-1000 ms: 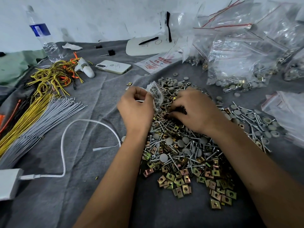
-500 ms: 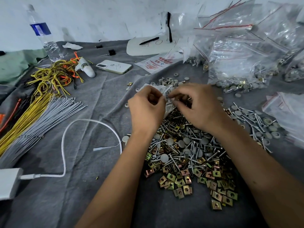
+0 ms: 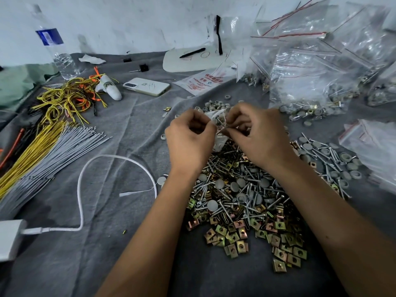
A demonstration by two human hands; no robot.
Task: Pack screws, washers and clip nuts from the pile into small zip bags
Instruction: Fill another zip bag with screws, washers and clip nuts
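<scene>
A big pile of screws, grey washers and brass-coloured clip nuts (image 3: 246,202) lies on the grey cloth in front of me. Above its far end my left hand (image 3: 189,140) and my right hand (image 3: 255,133) both pinch a small clear zip bag (image 3: 218,123) between them. Screws show through the bag's plastic. Most of the bag is hidden behind my fingers.
Filled zip bags (image 3: 310,67) are heaped at the back right, more bags (image 3: 372,142) at the right edge. A phone (image 3: 146,86), water bottle (image 3: 55,43), wire bundles (image 3: 42,142), white cable (image 3: 85,174) and charger (image 3: 8,239) lie to the left.
My right hand left the pile and rose to the bag. Both hands now meet at the bag's top, a little farther from me than before.
</scene>
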